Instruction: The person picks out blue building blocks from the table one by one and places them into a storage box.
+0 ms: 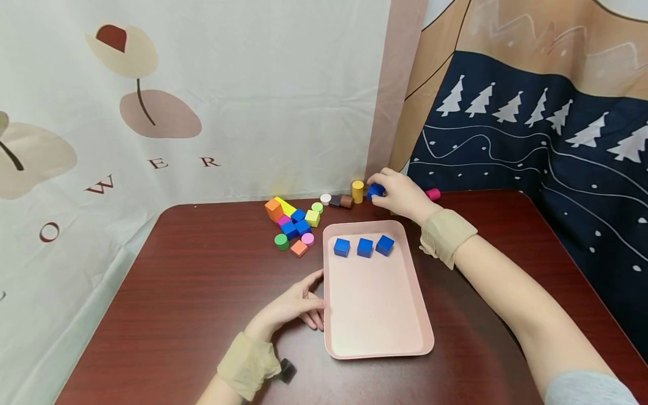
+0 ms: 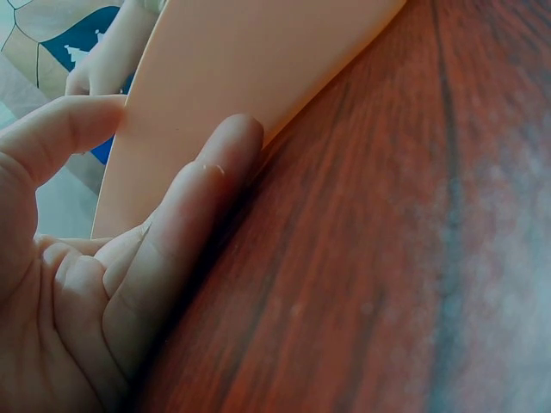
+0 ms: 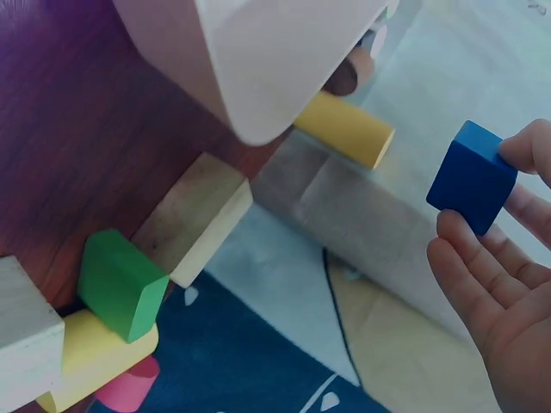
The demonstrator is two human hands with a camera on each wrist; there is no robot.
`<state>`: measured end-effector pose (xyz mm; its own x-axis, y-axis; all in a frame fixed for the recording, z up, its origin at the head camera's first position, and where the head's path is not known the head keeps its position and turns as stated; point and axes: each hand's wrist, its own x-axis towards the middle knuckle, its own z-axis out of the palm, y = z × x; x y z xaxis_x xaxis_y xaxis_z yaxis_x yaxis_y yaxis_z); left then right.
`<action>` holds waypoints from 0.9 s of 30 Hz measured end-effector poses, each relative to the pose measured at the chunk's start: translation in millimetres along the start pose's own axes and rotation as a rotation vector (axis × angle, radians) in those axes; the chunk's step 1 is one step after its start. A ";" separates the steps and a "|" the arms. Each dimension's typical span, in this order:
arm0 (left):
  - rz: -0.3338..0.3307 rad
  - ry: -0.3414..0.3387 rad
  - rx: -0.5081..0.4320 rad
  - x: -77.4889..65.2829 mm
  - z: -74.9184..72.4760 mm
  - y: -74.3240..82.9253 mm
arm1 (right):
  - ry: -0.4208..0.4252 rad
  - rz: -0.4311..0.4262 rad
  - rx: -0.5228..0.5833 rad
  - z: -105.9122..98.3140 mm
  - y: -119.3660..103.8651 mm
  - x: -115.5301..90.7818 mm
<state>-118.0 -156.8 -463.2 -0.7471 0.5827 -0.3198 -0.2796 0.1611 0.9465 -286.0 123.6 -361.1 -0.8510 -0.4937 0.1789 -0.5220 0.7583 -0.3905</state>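
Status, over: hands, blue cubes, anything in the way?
Right hand holds blue cube. Left hand touches pink tray. Three blue cubes in tray. Yellow cylinder beside right hand, possible snag.

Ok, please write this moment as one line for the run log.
right hand: holds blue cube | left hand: touches pink tray's side | on tray: three blue cubes

Beige cloth wristbands [image 1: 248, 364]; grey sleeve [image 1: 589, 389]
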 end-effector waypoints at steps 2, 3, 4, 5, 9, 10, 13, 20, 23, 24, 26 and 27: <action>0.001 0.000 -0.001 0.0 0.0 0.0 | -0.004 -0.010 0.007 0.5 -4.0 -3.3; 0.001 0.000 -0.002 0.0 0.0 0.1 | -0.009 -0.013 0.015 0.6 -6.5 -5.1; 0.001 0.001 -0.001 0.1 0.0 0.1 | -0.014 -0.016 0.022 0.8 -9.2 -6.8; 0.001 0.001 -0.002 0.1 0.0 0.2 | -0.018 -0.019 0.031 1.2 -11.9 -8.5; 0.000 0.003 -0.005 0.2 -0.1 0.4 | -0.028 -0.041 0.067 3.0 -23.2 -14.8; -0.001 0.003 -0.002 0.1 -0.1 0.4 | -0.028 -0.051 0.075 3.5 -25.8 -16.2; 0.001 0.002 0.000 -0.5 0.0 0.8 | -0.029 -0.080 0.101 5.0 -34.3 -20.9; 0.006 0.003 0.005 -1.6 0.5 0.9 | -0.060 -0.142 0.148 8.8 -54.8 -33.0; 0.005 0.003 0.012 -1.5 0.7 0.7 | -0.073 -0.161 0.150 11.3 -61.6 -35.9; 0.004 0.003 0.011 -1.5 0.4 0.8 | -0.076 -0.162 0.147 11.9 -64.1 -36.9; 0.001 0.003 0.006 -1.6 -0.1 1.1 | -0.083 -0.165 0.139 12.9 -68.9 -38.5; 0.000 0.001 0.003 -1.4 -0.5 1.0 | -0.089 -0.164 0.144 13.3 -71.4 -39.3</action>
<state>-117.5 -157.8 -461.8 -0.7480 0.5816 -0.3198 -0.2777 0.1633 0.9467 -214.5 83.3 -352.2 -0.7440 -0.6455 0.1727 -0.6338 0.5998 -0.4885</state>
